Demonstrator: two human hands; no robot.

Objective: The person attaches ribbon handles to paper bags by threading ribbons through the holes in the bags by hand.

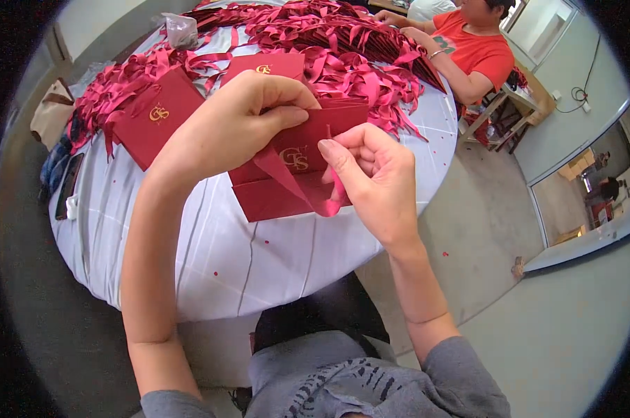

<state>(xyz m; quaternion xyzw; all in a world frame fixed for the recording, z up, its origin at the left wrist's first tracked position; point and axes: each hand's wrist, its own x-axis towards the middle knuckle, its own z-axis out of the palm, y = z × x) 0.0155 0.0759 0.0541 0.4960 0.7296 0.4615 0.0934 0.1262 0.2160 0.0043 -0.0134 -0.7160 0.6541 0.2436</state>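
Observation:
A dark red paper gift bag (273,198) with a gold emblem is held up over the near part of the table. At its top edge my left hand (249,118) is closed, thumb and fingers pinching the bag's rim. My right hand (378,174) is closed at the bag's right side, its fingers curled around a pink ribbon (290,184). The ribbon loops down across the bag's front. Part of the ribbon's end is hidden behind my right fingers.
A white-covered round table (210,272) bears a red gift bag (158,115) at left, another bag (266,64) behind my left hand, and heaps of ribboned bags (357,80). A phone (70,184) lies at the left edge. Across the table sits a person in a red shirt (472,45).

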